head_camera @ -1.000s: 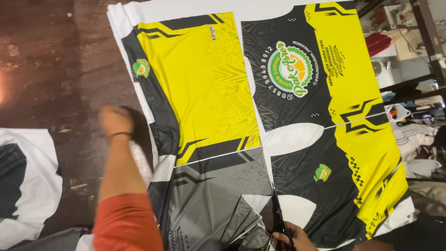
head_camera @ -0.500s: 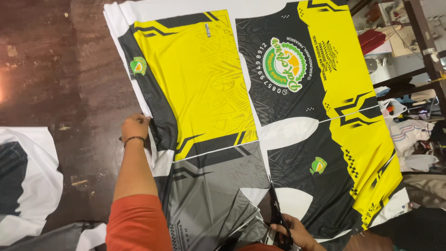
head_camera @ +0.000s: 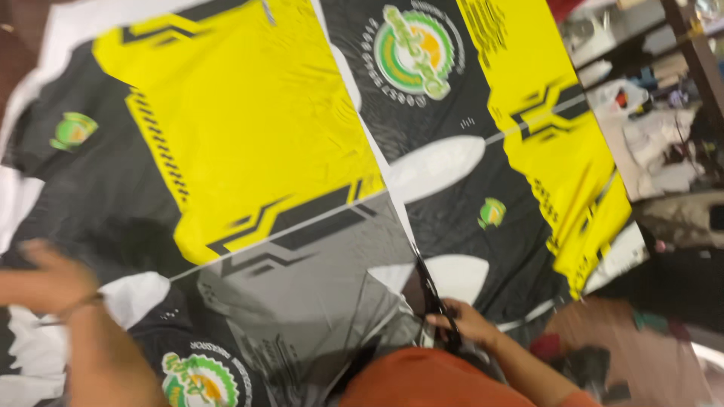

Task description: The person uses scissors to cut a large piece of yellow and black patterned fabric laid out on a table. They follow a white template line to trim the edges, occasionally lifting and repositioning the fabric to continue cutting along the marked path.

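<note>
Printed fabric (head_camera: 249,151) spread flat, right hand (head_camera: 471,325) gripping scissors (head_camera: 431,294) pointing away, left hand (head_camera: 45,275) blurred

Smooth, slightly glossy printed fabric (head_camera: 249,143); seemingly dark metal scissors (head_camera: 431,294)

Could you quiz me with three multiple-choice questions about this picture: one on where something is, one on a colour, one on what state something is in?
1. Where is the right hand?
A. At the lower middle, on the scissors
B. On the shelves at the right
C. On the round emblem at the top

2. Which colour goes with black on the printed fabric?
A. Red
B. Yellow
C. Blue

3. How does the fabric lie?
A. Rolled up
B. Hung on a rail
C. Spread out flat

Answers: 1 A, its fingers grip the dark scissors at the white strip between panels. 2 B, large yellow panels show. 3 C, it lies open under the left hand.
</note>
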